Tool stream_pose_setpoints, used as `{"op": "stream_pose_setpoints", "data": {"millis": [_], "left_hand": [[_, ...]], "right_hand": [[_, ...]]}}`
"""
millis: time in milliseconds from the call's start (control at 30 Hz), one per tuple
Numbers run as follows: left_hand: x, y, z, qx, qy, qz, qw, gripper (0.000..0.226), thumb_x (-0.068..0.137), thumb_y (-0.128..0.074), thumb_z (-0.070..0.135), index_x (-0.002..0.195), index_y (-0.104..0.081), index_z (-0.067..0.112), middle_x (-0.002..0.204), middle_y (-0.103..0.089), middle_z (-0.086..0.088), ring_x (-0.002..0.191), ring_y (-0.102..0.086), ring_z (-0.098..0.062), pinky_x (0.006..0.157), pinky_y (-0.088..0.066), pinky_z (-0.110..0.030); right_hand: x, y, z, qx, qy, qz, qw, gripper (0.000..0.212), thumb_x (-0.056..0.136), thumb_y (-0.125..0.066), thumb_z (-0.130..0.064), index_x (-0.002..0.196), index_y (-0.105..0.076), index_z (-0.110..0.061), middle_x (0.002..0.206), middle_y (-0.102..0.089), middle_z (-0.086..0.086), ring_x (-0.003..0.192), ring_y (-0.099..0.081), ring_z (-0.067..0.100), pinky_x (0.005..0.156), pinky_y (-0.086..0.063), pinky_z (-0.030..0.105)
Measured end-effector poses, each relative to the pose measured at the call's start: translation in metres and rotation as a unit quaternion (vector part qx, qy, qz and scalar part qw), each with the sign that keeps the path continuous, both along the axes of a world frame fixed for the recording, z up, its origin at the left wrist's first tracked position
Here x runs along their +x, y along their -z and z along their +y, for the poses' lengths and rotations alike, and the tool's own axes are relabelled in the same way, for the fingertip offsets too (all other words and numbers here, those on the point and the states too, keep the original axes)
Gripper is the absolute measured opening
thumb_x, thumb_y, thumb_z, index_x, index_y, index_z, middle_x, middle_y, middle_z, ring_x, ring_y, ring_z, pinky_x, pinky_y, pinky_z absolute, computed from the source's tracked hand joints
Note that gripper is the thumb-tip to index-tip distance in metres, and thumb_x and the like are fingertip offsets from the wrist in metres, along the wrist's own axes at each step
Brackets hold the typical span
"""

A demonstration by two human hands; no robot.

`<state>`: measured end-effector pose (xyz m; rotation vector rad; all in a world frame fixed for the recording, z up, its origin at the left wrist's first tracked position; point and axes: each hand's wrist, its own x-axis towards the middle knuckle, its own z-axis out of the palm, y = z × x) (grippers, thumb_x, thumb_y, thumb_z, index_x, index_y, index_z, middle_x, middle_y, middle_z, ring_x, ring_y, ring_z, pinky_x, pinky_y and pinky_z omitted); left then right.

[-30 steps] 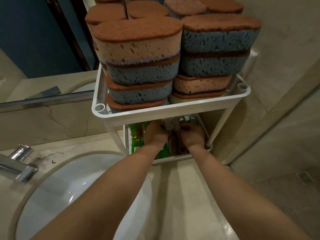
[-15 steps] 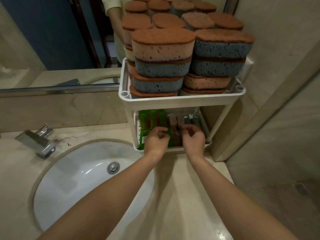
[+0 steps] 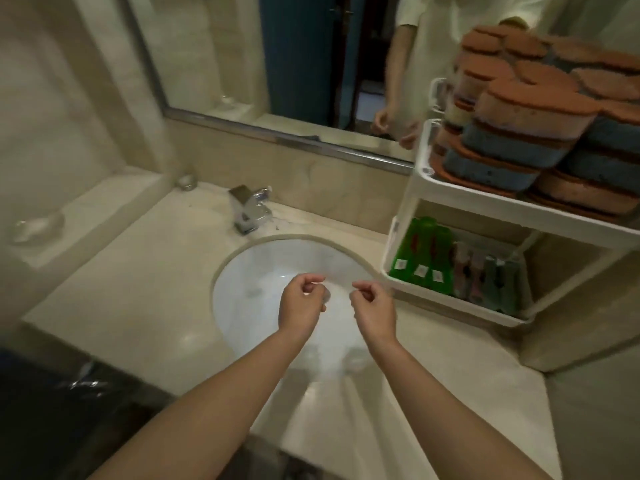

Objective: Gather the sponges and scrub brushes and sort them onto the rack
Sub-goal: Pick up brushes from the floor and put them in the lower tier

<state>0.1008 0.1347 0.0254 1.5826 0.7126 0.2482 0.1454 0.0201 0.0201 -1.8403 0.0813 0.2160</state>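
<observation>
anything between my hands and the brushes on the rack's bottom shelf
Nothing visible does. The left hand and right hand hang empty over the sink, and only bare counter lies between them and the brushes. The rack has a low front lip, and the sponge shelf overhangs above.

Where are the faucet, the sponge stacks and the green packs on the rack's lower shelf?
faucet (image 3: 249,209): head view, on its chrome body.
sponge stacks (image 3: 535,100): head view, on the brown top of the front sponge.
green packs (image 3: 424,251): head view, on the middle pack's face.
</observation>
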Motion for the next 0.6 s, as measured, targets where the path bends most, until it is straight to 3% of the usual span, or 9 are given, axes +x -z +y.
{"op": "stream_pose_setpoints", "data": {"millis": [167, 433, 600], "left_hand": [[-0.057, 0.002, 0.058, 0.0, -0.105, 0.008, 0.994, 0.019, 0.085, -0.054, 0.014, 0.092, -0.064, 0.028, 0.09, -0.065, 0.003, 0.051, -0.06, -0.005, 0.054, -0.04, -0.023], [-0.151, 0.007, 0.122, -0.018, -0.276, 0.018, 0.961, 0.019, 0.085, -0.054, 0.007, 0.09, -0.065, 0.022, 0.083, -0.063, -0.002, 0.047, -0.056, -0.008, 0.048, -0.037, -0.022], [-0.213, 0.012, 0.144, -0.026, -0.365, 0.011, 0.931, 0.018, 0.086, -0.053, 0.0, 0.092, -0.064, 0.012, 0.075, -0.059, -0.004, 0.046, -0.051, -0.011, 0.038, -0.035, -0.013]], "right_hand": [[-0.031, -0.003, 0.065, 0.011, -0.109, 0.028, 0.994, 0.019, 0.086, -0.055, -0.009, 0.099, -0.065, -0.018, 0.096, -0.067, 0.002, 0.086, -0.063, 0.017, 0.081, -0.053, 0.038], [-0.1, 0.001, 0.155, 0.001, -0.291, 0.039, 0.956, 0.02, 0.086, -0.053, -0.008, 0.099, -0.064, -0.019, 0.094, -0.067, 0.006, 0.086, -0.063, 0.021, 0.082, -0.052, 0.039], [-0.149, 0.011, 0.199, -0.025, -0.385, 0.035, 0.922, 0.02, 0.085, -0.053, -0.01, 0.097, -0.063, -0.022, 0.092, -0.066, 0.001, 0.087, -0.065, 0.02, 0.083, -0.053, 0.038]]}}
